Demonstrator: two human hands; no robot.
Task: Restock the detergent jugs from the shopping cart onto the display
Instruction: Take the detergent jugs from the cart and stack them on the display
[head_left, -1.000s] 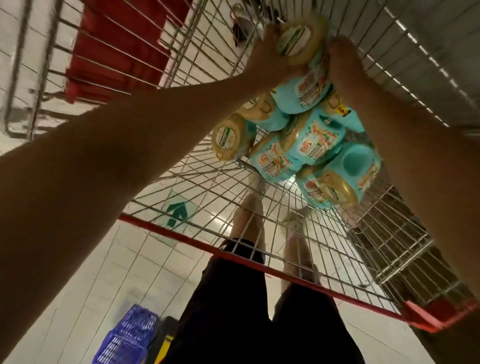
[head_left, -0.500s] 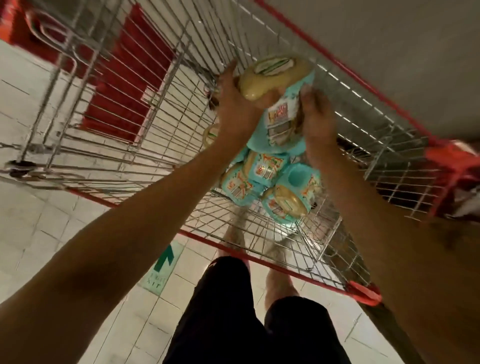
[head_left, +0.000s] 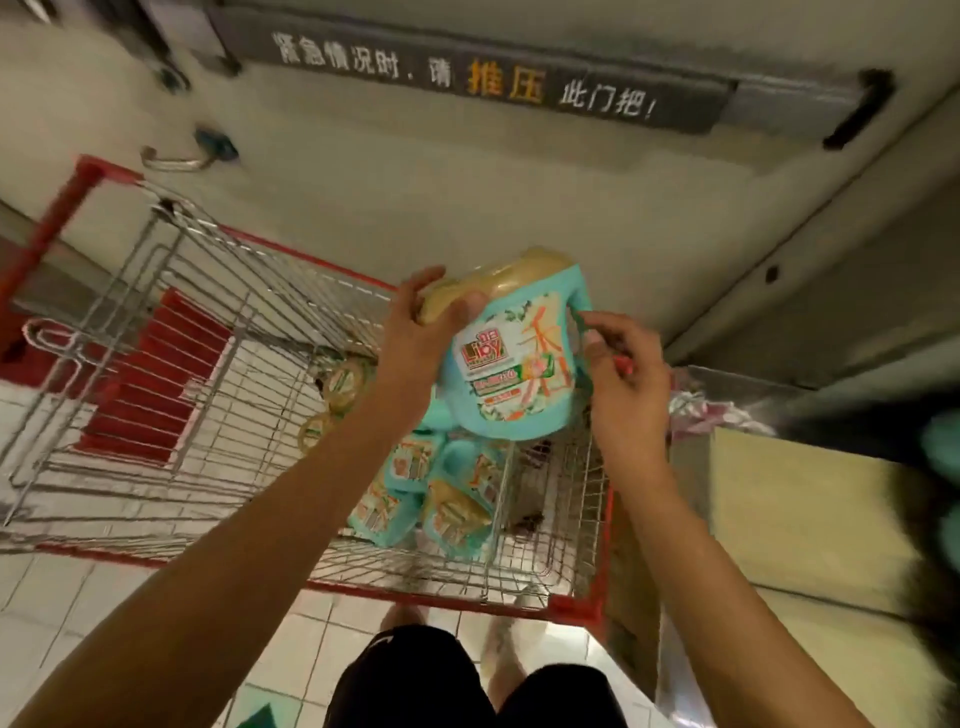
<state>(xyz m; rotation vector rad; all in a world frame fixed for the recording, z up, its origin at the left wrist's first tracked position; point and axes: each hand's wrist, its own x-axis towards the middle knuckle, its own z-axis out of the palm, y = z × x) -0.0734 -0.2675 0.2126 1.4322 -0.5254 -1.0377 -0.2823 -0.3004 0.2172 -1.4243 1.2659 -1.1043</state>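
A teal detergent jug (head_left: 514, 374) with a tan cap hangs above the wire shopping cart (head_left: 171, 322), label facing me. My left hand (head_left: 415, 332) grips it around the cap and upper left side. My right hand (head_left: 623, 364) curls its fingers at the jug's handle on the right edge. Several more teal jugs (head_left: 441, 493) lie in the cart's right end, below the lifted one.
A grey door (head_left: 467, 197) with a push bar and a lever handle stands right behind the cart. A pale boxy surface (head_left: 795, 509) sits to the right of the cart. White tiled floor (head_left: 62, 613) lies to the left.
The jug has risen out of the pile and turned its label toward me. My view has swung up from the cart's inside toward the door.
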